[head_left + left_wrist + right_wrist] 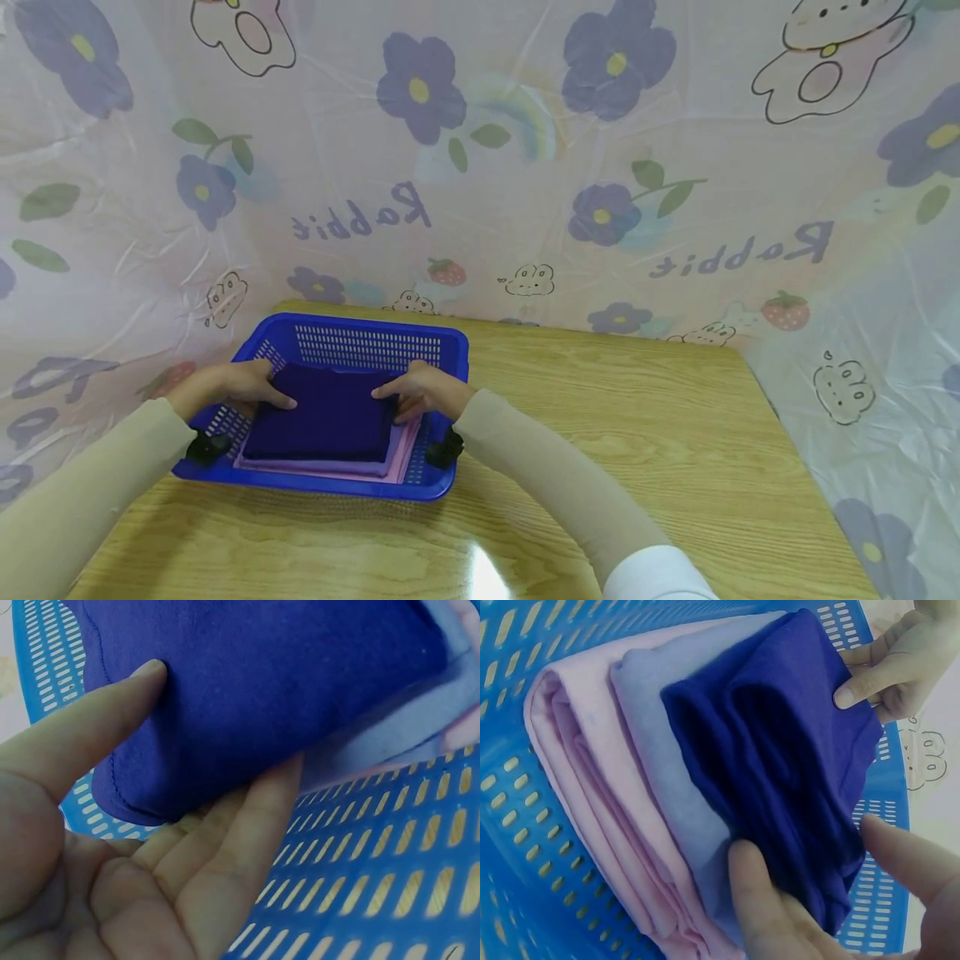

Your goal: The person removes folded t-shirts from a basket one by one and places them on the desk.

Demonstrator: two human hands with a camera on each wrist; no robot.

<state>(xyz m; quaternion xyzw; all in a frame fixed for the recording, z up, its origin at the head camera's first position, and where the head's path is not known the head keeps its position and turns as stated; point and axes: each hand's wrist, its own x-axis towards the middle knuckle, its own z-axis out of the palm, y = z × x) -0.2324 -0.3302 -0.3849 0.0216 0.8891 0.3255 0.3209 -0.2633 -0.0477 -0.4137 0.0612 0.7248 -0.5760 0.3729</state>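
A folded navy cloth (326, 417) lies on top of a folded pale blue cloth (671, 757) and a folded pink cloth (577, 735), all inside a blue plastic basket (322, 482). My left hand (251, 387) pinches the navy cloth's left side, thumb on top and fingers underneath, as the left wrist view shows. At the opposite side, my right hand (423, 392) holds the navy cloth between thumb and fingers. In the right wrist view, its layered folded edge faces the right hand, with the two paler cloths showing below it.
The basket stands on a wood-grain table (600, 417), toward its left side. Behind and beside the table hangs a printed curtain (510, 183) with flowers and rabbits. The basket's slotted walls rise around both hands.
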